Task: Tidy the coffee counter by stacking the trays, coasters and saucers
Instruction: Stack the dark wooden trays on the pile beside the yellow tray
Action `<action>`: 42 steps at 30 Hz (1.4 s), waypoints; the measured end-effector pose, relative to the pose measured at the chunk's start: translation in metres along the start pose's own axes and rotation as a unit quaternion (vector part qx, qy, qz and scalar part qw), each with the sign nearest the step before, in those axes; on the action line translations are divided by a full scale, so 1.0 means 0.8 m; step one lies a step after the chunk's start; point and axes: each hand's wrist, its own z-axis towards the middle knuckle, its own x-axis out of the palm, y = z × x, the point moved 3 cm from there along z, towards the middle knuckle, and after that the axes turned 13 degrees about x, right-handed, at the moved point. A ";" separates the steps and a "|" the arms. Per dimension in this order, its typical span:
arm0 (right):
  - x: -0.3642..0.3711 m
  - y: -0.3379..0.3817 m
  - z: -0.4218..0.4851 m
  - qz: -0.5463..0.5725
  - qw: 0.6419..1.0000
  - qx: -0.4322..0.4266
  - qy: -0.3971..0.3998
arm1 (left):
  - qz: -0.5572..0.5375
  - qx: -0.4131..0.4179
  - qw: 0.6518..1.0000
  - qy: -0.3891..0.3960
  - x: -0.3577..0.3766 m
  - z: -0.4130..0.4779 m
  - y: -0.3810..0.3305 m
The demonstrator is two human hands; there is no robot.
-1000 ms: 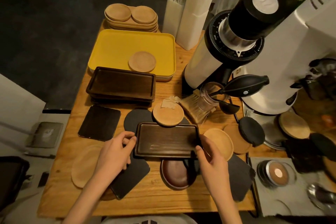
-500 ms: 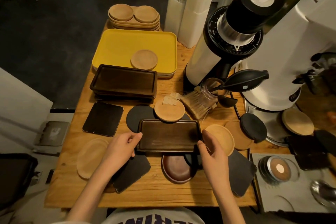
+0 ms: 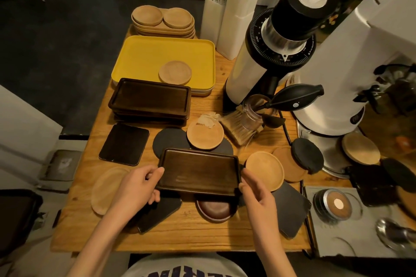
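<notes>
Left hand: my left hand (image 3: 137, 186) grips the left short edge of the dark wooden tray (image 3: 199, 171), thumb on the rim, fingers curled underneath.
Right hand: my right hand (image 3: 256, 191) pinches the tray's right short edge near its near corner.
Held tray: near the middle of the wooden counter (image 3: 191, 234), over a dark brown saucer (image 3: 215, 210) and black coasters; I cannot tell whether it touches them.
Dark tray stack: the stack of matching dark trays (image 3: 149, 100) sits farther and to the left, its far edge overlapping the yellow tray (image 3: 144, 58).
On the yellow tray: one light wooden saucer (image 3: 175, 72) lies at its near right.
Far left corner: a stack of oval wooden trays (image 3: 163, 22) carries two round saucers.
Just beyond the held tray: a light saucer with a crumpled paper scrap (image 3: 205, 134) rests on a round black coaster (image 3: 170, 141).
Left side: a square black coaster (image 3: 124, 144), and nearer, a pale oval wooden tray (image 3: 105, 189).
Right of the held tray: a light round saucer (image 3: 264, 170), then a cork coaster with a black round coaster (image 3: 307, 158) leaning on it.
Far right: a coffee grinder (image 3: 273, 40) beside a brush (image 3: 238, 127).
</notes>
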 end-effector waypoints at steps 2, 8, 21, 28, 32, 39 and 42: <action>0.004 -0.003 -0.007 0.015 1.000 0.006 0.011 | 0.002 -0.001 1.000 -0.007 -0.008 -0.007 0.002; 0.015 -0.001 -0.013 0.039 0.998 0.027 0.033 | -0.005 0.008 0.999 -0.037 -0.020 -0.017 0.008; 0.071 0.037 -0.014 0.034 0.994 -0.018 0.100 | -0.005 0.061 0.979 -0.193 -0.065 -0.027 0.021; 0.105 0.088 0.001 0.009 0.986 -0.128 0.110 | 0.076 0.119 0.955 -0.261 -0.103 0.003 -0.010; 0.131 0.125 0.023 -0.020 0.980 -0.164 0.113 | 0.088 0.135 0.953 -0.258 -0.128 0.046 -0.025; 0.163 0.152 0.062 -0.048 0.977 -0.187 0.087 | 0.141 0.138 0.972 -0.131 -0.143 0.113 -0.017; 0.171 0.151 0.073 -0.084 0.977 -0.184 0.069 | 0.194 0.109 0.970 -0.094 -0.140 0.128 -0.002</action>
